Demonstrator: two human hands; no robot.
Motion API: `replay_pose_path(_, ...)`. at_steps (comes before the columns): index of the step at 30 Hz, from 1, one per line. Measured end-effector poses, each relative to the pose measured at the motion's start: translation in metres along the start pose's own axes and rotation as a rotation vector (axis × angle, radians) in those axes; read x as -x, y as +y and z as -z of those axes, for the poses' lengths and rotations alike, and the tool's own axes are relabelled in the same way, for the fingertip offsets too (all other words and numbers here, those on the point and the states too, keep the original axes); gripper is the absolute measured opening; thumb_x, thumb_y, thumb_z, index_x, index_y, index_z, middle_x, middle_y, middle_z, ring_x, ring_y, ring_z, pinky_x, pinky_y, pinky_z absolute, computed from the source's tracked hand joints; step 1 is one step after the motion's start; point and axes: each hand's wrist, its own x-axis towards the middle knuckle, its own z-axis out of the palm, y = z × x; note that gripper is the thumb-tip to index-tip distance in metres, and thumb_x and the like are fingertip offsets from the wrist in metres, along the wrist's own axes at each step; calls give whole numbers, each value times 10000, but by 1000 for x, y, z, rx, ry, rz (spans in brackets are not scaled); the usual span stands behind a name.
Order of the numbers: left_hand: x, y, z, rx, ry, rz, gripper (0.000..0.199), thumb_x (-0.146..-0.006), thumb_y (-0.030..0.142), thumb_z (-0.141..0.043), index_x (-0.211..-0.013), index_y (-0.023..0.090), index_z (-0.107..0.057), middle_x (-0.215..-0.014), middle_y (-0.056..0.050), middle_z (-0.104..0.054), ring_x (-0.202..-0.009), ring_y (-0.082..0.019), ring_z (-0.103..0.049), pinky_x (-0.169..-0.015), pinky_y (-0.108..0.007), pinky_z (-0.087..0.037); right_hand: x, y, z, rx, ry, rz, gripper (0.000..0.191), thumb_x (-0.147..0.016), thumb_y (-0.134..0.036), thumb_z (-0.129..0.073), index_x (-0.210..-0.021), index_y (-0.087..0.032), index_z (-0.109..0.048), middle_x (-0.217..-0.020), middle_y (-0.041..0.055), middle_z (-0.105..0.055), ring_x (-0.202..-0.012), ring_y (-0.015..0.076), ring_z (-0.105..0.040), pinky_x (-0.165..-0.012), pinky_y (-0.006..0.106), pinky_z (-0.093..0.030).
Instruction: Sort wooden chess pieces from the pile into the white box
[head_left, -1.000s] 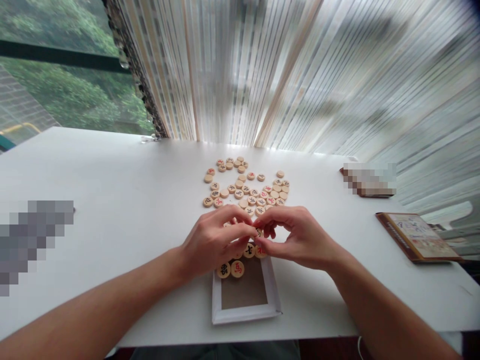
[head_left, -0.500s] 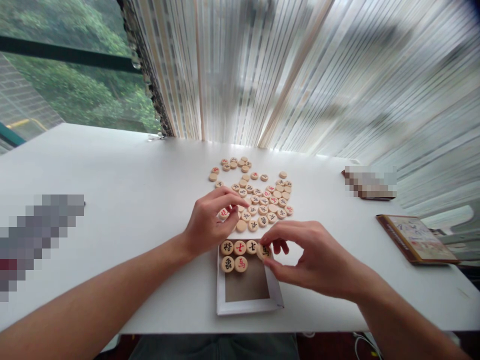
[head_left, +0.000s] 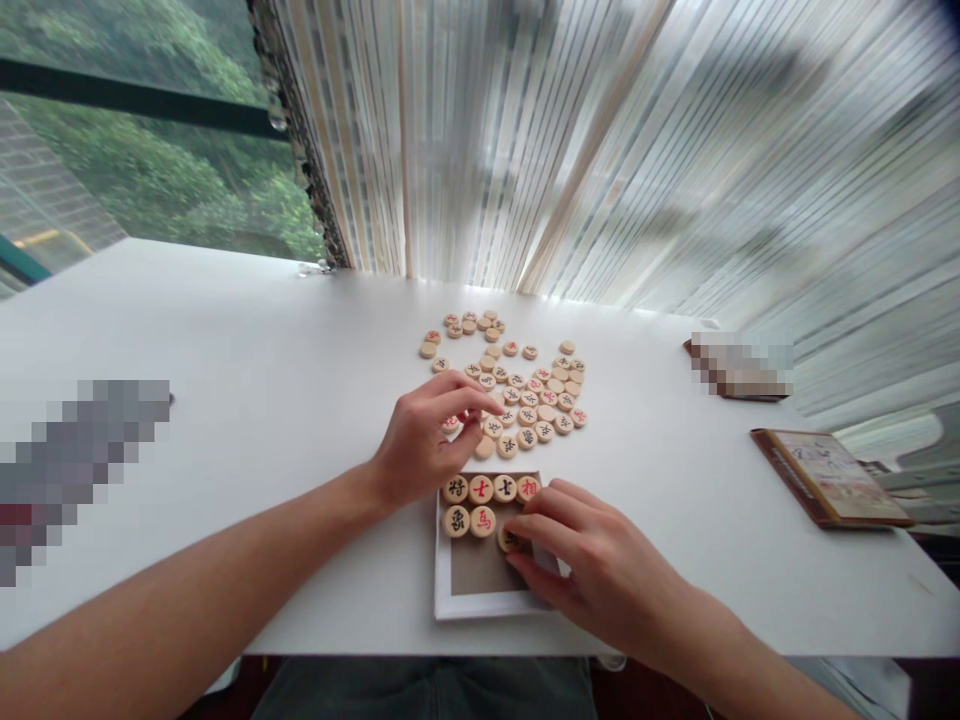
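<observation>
Between thumb and fingers, my right hand (head_left: 577, 545) grips a round wooden piece with a black character (head_left: 511, 537), over the inside of a white-rimmed box (head_left: 442, 590). Four pieces line the box's far edge, the rightmost a red-marked piece (head_left: 528, 488). Below them on the left sit a black-marked piece (head_left: 456, 521) and a red horse piece (head_left: 483, 521). My left hand (head_left: 435, 430) hovers at the near left of the loose pieces (head_left: 527, 415), thumb and fingers curved towards each other; whether anything is between the fingertips is hidden.
More wooden pieces (head_left: 484, 323) lie farther back on the white table (head_left: 300, 350). At the right are a brown-edged box (head_left: 832, 478) and a blurred-out object (head_left: 739, 365). Another blurred-out item (head_left: 82, 460) is at the left. A striped curtain (head_left: 465, 140) hangs behind.
My right hand has moved the black-marked piece nearer and slightly left, from the box's far right corner to its second row. The red-marked piece in that corner now shows. My left hand has barely moved.
</observation>
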Motion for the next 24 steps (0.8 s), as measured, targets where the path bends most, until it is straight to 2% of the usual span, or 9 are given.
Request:
replay_pose_path(9, -1, -1, 0, 16, 5, -3, 297, -853, -28, -605, -930, 188, -794, -923, -52, -738, -844, -159, -703, -762, -274, -575, -3, -1, -3, 34, 30, 24, 177, -1039, -131, -594, -995, -157, -764, -882, 82, -703, -792, 218, -607, -691, 335, -499)
replay_pose_path(24, 1, -4, -1, 4, 11, -16, 322, -834, -58, -614, -932, 186, -799, -940, -47, -746, -885, -166, -722, -812, -278, -566, -4, 0, -5, 89, 76, 33, 156, -1037, -141, -610, -1010, -152, -763, -854, 77, -702, -770, 224, -611, -678, 340, -498)
